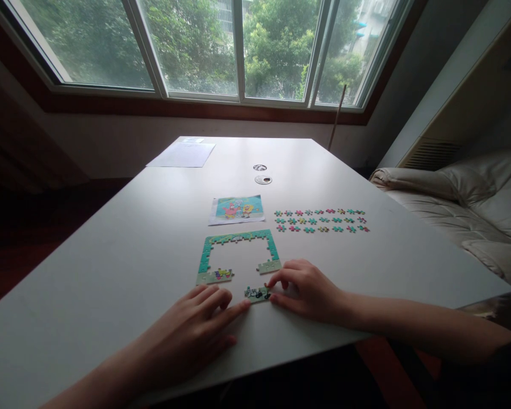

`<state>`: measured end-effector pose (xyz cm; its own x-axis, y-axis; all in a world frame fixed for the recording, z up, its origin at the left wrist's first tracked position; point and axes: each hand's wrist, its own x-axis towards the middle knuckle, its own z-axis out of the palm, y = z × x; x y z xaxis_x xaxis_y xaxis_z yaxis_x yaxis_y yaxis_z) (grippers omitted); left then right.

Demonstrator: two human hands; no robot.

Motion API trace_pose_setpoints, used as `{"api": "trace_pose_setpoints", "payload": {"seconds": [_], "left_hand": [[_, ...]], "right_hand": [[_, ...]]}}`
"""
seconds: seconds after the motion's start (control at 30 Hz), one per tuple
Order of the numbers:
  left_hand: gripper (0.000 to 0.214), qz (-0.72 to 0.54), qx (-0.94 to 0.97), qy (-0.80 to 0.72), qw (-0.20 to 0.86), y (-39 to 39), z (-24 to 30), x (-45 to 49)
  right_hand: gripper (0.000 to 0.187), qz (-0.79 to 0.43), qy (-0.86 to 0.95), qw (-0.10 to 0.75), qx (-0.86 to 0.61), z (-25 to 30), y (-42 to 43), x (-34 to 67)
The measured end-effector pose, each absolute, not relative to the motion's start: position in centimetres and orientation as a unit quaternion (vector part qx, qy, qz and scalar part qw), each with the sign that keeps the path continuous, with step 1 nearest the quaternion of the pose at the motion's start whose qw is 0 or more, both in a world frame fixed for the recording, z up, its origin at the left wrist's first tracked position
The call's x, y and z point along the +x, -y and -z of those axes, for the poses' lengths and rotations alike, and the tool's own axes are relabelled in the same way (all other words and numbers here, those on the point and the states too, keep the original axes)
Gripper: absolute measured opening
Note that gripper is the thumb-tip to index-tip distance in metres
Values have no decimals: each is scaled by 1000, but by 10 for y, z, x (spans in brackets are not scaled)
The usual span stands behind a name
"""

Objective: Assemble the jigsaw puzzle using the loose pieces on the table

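Observation:
Just below the gap in the bottom edge of a jigsaw puzzle frame, a short strip of joined puzzle pieces lies on the table. My right hand pinches the strip's right end between thumb and index finger. From the other side, my left hand touches the strip's lower left corner with one outstretched finger; its other fingers are loosely bent and hold nothing. Several border pieces form the frame, whose middle shows bare table. Behind it lies a cartoon reference picture.
Several loose puzzle pieces sit in rows to the right on the white table. Two round discs lie farther back, and paper sheets rest at the far left. A pale sofa stands at right.

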<state>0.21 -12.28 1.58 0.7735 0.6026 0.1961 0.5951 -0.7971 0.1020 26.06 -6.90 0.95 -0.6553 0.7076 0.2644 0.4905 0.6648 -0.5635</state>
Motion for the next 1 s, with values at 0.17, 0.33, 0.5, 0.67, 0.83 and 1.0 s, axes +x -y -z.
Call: {"api": "trace_pose_setpoints", "payload": {"seconds": [0.17, 0.33, 0.5, 0.67, 0.83, 1.0], "left_hand": [[46, -122, 938, -325, 1, 123, -10, 0], [29, -171, 914, -367, -23, 119, -6, -4], [22, -201, 893, -403, -3, 113, -14, 1], [19, -174, 884, -432, 38, 107, -20, 13], [14, -164, 881, -441, 55, 104, -22, 20], [10, -166, 879, -442, 58, 104, -25, 22]], "right_hand": [[12, -223, 884, 235, -337, -9, 70, 262], [16, -217, 890, 227, -330, -10, 70, 263], [18, -211, 897, 215, -322, -11, 68, 262], [15, -199, 906, 199, -317, -12, 67, 259], [12, -193, 911, 192, -311, -14, 64, 255], [12, -187, 915, 198, -298, -15, 62, 254]]}}
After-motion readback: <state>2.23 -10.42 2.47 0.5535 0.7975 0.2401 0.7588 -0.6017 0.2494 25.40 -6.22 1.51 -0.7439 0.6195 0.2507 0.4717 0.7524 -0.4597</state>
